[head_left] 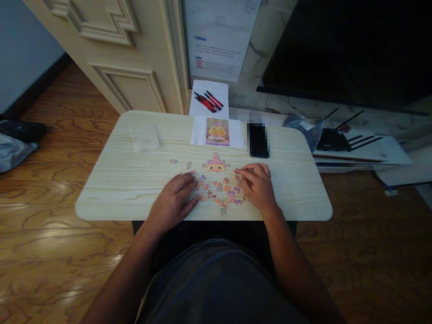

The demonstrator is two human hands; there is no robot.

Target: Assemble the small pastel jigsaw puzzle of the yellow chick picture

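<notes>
Seen from above, a person sits at a small pale wooden table (135, 180) with rounded corners, both bare hands resting on a scatter of small jigsaw pieces. Loose puzzle pieces (222, 191), pink, orange and purple, lie in a ragged cluster at the near middle of the tabletop, between the two hands. Just beyond them sits a small assembled section (216, 164) showing a yellow and pink figure. The left hand (175, 200) lies palm down at the left edge of the cluster, fingers loosely spread and flat, fingertips touching the nearest pieces; it grips nothing that can be seen. The right hand (258, 184) rests at the right edge with its fingers curled inward and drawn close, fingertips down on the pieces; whether it pinches one cannot be told. Two stray pieces (181, 163) lie apart to the left. Farther back on the table are a reference picture (218, 131) of the same yellow figure on a white sheet, a dark phone (258, 140) just to its right, and a clear plastic box (145, 137) well to the left. Beyond the table's far edge, several red and black pens (208, 101) lie on white paper against the wall.
</notes>
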